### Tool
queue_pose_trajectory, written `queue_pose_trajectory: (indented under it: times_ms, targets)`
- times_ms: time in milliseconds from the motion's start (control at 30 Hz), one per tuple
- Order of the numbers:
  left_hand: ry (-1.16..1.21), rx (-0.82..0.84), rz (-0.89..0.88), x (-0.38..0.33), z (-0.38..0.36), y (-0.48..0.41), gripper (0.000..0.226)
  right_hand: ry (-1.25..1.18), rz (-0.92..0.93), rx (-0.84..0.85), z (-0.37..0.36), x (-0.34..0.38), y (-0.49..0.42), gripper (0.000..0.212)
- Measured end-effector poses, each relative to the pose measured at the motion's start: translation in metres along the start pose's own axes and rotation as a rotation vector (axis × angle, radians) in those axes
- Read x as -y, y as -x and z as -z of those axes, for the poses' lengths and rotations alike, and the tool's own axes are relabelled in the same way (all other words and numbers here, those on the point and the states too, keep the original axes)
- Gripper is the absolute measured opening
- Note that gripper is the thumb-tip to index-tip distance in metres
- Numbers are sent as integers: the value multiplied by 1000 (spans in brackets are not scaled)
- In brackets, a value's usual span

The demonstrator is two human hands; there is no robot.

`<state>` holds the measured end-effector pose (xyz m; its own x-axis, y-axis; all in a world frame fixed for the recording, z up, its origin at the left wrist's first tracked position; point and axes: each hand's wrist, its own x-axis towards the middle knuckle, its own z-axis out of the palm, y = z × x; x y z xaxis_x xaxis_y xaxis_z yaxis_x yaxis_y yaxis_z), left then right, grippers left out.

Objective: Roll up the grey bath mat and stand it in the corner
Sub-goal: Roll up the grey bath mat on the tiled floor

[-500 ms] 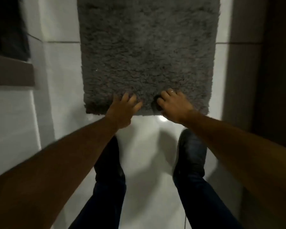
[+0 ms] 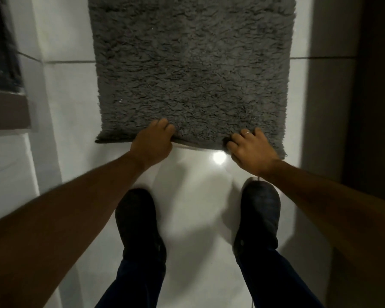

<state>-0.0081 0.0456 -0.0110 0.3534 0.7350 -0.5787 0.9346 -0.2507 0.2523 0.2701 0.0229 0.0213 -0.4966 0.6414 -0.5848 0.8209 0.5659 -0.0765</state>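
A shaggy grey bath mat (image 2: 191, 70) lies flat on the white tiled floor (image 2: 187, 196), reaching from the top of the head view down to my hands. My left hand (image 2: 155, 141) is closed over the mat's near edge left of centre, fingers curled on top of the pile. My right hand (image 2: 250, 147), with a ring on one finger, grips the same edge further right. The near edge is slightly raised off the floor between my hands.
My two dark shoes (image 2: 140, 221) stand on the tiles just behind the mat's near edge. A white wall with a dark ledge (image 2: 7, 110) runs along the left. A dark door or panel (image 2: 374, 107) lines the right side.
Both hands have gone from resting with spread fingers on the mat to closing on its near edge, and they sit further apart. The edge has lifted a little.
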Motion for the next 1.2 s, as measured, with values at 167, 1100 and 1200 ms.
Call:
queue_pose_trajectory:
  times_ms: [167,1100,1200]
  targets:
    - [-240,-290,0,17,4,8,28,-111,-192,-116,16,-17,-24,28]
    - [143,119,-26,21,26,15,41,-638,-117,169,16,-41,-34,35]
    - [20,-75,-53,18,20,15,31,-621,-160,107,16,-41,-40,33]
